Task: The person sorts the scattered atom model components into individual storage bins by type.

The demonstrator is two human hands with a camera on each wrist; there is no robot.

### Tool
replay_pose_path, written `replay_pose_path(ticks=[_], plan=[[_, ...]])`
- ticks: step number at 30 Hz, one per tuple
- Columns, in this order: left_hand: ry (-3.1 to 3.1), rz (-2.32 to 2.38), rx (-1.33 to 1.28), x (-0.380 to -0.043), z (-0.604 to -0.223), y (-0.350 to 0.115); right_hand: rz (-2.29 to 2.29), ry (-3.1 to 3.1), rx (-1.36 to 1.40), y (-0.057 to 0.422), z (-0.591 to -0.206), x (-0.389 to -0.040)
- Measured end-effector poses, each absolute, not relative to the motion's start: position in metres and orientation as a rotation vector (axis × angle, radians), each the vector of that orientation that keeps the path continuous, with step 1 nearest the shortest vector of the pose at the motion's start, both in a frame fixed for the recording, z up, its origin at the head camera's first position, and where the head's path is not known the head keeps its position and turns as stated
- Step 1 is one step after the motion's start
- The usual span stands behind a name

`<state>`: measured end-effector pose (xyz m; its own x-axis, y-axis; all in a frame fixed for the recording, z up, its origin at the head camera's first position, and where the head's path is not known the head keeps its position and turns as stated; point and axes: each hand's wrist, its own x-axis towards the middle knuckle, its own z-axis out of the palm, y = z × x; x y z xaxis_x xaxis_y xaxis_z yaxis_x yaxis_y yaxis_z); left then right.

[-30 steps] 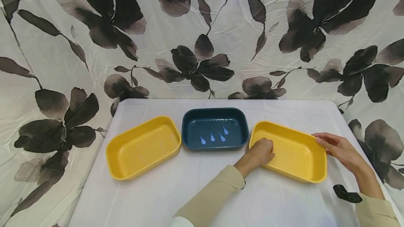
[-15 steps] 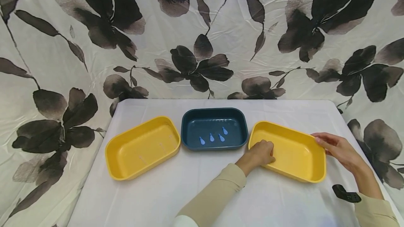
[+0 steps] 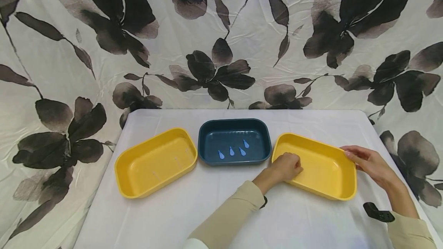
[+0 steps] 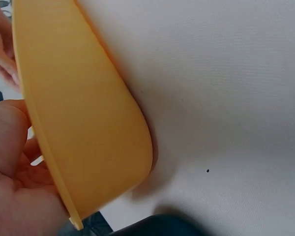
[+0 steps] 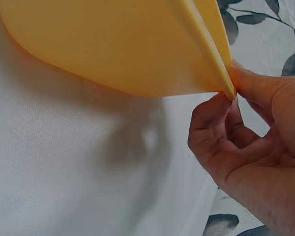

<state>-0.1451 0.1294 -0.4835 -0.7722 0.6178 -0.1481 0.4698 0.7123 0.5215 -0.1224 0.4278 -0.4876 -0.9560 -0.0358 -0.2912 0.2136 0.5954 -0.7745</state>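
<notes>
In the head view a yellow tray (image 3: 322, 164) lies at the right, with a hand at each end. My left hand (image 3: 286, 166) reaches over its left end, fingers bent down inside. In the left wrist view the tray wall covers part of those fingers (image 4: 32, 150), and I cannot tell whether they pinch anything. My right hand (image 3: 372, 164) pinches the tray's right corner, thumb on the inner side and fingers on the outer side of the rim (image 5: 228, 88).
A dark blue tray (image 3: 207, 137) stands at the middle back, holding several small light-blue teardrop pieces (image 3: 232, 151). Left of it is another yellow tray (image 3: 138, 172) with a few tiny pale pieces (image 3: 177, 160). A white cloth (image 3: 166, 218) covers the table; a floral cloth (image 3: 221, 76) hangs behind.
My left hand shifts slightly within the left end of the right yellow tray. The right hand keeps its hold on the corner, and the trays stay in place.
</notes>
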Motion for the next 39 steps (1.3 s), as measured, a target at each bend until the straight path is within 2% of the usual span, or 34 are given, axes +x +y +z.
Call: replay_pose_path(ticks=[12, 23, 30, 39], plan=[[2.566, 0.947, 0.886, -0.145, -0.478, 0.109, -1.260, 2.562, 0.154, 0.427, -0.489, -0.122], [2.442, 1.237, 0.806, -0.139, -0.471, 0.087, -1.260, 2.562, 0.147, 0.427, -0.488, -0.122], [2.450, 1.312, 0.821, -0.135, -0.470, 0.074, -1.256, 2.562, 0.159, 0.428, -0.489, -0.122], [2.400, 1.418, 0.712, -0.128, -0.470, 0.049, -1.254, 2.573, 0.149, 0.426, -0.489, -0.122]])
